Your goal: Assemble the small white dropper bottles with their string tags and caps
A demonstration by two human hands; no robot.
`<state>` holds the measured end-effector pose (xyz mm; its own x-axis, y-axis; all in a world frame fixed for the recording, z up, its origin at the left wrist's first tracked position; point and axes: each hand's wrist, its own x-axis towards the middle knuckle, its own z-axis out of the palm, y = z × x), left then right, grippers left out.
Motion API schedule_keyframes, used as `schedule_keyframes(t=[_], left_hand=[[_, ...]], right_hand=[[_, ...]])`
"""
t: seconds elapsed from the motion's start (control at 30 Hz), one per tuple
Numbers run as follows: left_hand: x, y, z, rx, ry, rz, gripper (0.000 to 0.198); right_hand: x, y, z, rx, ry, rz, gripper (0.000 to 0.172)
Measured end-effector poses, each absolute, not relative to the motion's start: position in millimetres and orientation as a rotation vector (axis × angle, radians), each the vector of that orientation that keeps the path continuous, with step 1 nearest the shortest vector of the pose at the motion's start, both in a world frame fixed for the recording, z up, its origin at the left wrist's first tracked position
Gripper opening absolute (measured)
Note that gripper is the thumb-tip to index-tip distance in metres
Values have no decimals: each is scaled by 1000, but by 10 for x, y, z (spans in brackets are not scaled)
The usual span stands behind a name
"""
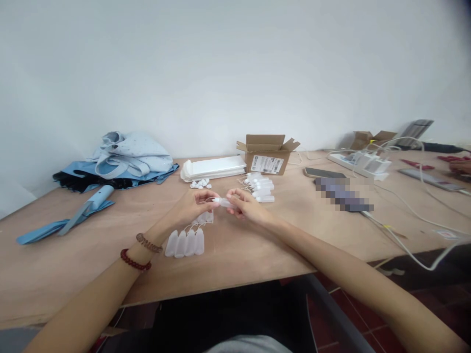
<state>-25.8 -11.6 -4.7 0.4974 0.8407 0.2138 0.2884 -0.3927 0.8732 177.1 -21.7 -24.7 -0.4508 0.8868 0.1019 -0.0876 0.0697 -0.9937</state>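
Both my hands meet over the middle of the wooden table (257, 245). My right hand (247, 204) grips a small translucent squeeze bottle (225, 202) lying sideways. My left hand (193, 203) pinches the bottle's tip end, perhaps a small white cap, too small to tell. Below my left hand a row of several capped bottles (185, 243) stands on the table. A pile of uncapped bottles (260, 187) lies just beyond my right hand. Loose white caps (200, 184) lie beyond my left hand.
A stack of white packets (213, 168) and an open cardboard box (267, 153) sit at the back. A blue bag and folded umbrella (110, 169) lie left. Phones (324, 172), a power strip (362, 164) and cables lie right. Another person's hand (461, 167) shows far right.
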Motion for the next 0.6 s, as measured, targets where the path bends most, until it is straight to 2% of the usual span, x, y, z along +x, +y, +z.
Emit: schedule_keyframes(t=[0.27, 0.6], left_hand=[[-260, -57, -134, 1837, 960, 734, 40], [-192, -146, -60, 1838, 895, 848, 27]], right_hand=[[1758, -235, -219, -852, -1551, 1507, 30], [1758, -213, -218, -856, -1550, 1481, 34]])
